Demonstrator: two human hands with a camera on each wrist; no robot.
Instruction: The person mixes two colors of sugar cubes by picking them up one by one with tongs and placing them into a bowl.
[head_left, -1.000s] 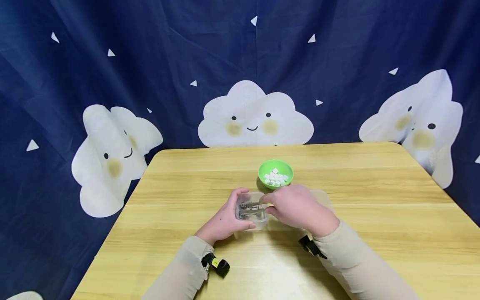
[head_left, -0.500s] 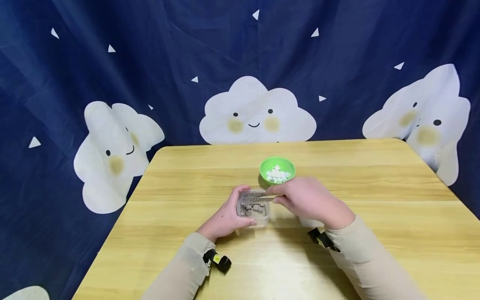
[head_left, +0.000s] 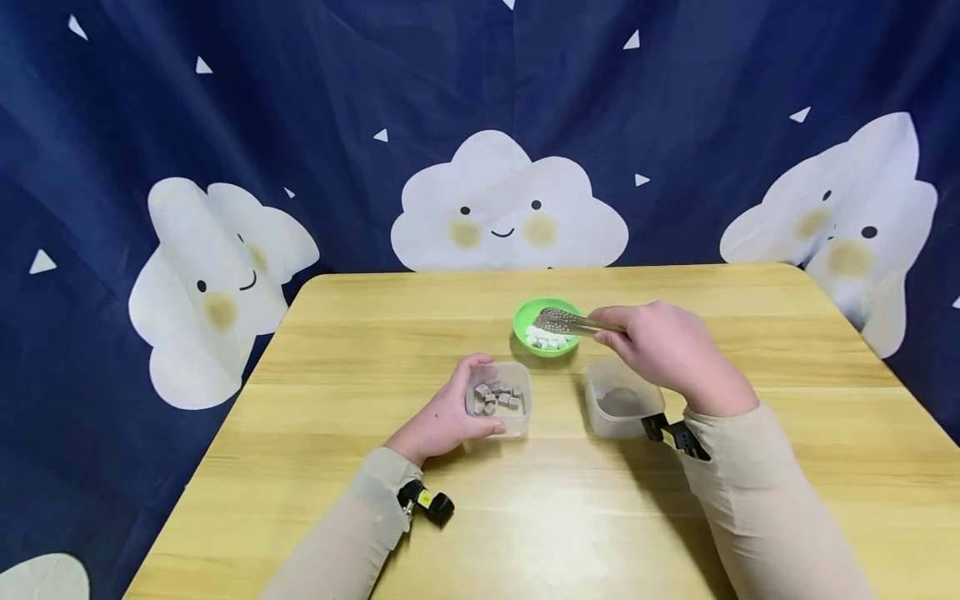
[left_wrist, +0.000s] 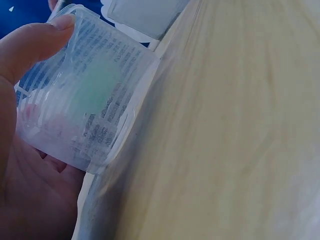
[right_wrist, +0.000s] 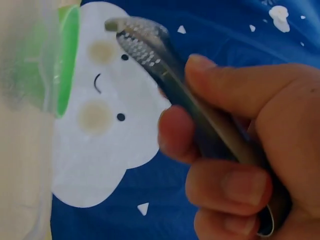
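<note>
My left hand (head_left: pixel 450 412) grips the side of a clear plastic container (head_left: pixel 517 429), which holds several small grey cubes (head_left: pixel 504 400). In the left wrist view the thumb (left_wrist: pixel 45 37) bends over the rim of that container (left_wrist: pixel 105 65). Metal tongs (head_left: pixel 577 322) with dimpled tips are held in my right hand (head_left: pixel 667 350), over the green bowl (head_left: pixel 519 327) of white cubes (head_left: pixel 547 340). Seen from the right wrist, fingers curl round the tongs (right_wrist: pixel 200 105), and a small greyish piece (right_wrist: pixel 111 24) shows at their tips.
A second clear container (head_left: pixel 600 417) stands right of the first, under my right wrist, with a greyish patch inside. All stand on a wooden table (head_left: pixel 375 333). Behind its far edge hangs a dark blue curtain (head_left: pixel 337 100) with cloud faces.
My right hand has lifted the tongs out of the left container and carried them up and right, over the green bowl. The left hand keeps its hold on the container. The second container is uncovered.
</note>
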